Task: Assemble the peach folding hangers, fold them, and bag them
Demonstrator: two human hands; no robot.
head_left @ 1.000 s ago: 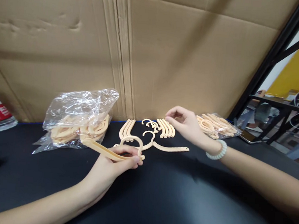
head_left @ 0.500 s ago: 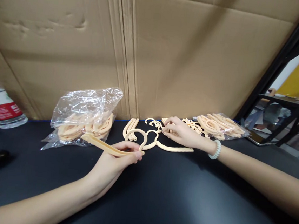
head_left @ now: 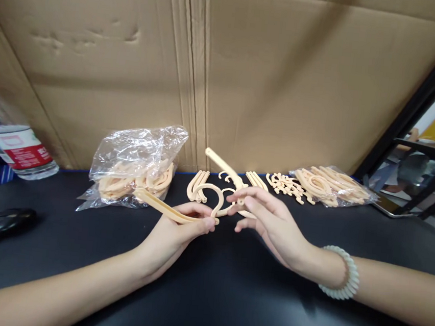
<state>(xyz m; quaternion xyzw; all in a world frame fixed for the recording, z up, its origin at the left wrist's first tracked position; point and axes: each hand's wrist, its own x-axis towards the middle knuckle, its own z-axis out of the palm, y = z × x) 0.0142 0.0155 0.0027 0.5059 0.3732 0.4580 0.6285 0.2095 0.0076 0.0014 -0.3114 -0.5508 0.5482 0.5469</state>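
Note:
My left hand [head_left: 173,243] is closed on a cream plastic hanger arm [head_left: 165,209] with a curved hook [head_left: 220,199] joined at its inner end. Between the thumb and fingers of my right hand [head_left: 276,227] is a second hanger arm [head_left: 223,163], tilted up and to the left. The two hands are close together, their pieces apart. Behind them another hanger [head_left: 225,211] lies on the black table, largely hidden by my hands and the hook.
Loose hanger arms [head_left: 199,182] lie behind my left hand, and more arms [head_left: 256,180] lie at right beside a pile of hooks [head_left: 286,186]. Plastic bags of parts sit at left [head_left: 135,175] and right [head_left: 329,184]. A bottle [head_left: 22,152] and black mouse [head_left: 2,221] are at left.
My right hand has come back from the loose parts toward my left hand, now bringing a hanger arm. The left hand keeps its hold; the view has shifted slightly left.

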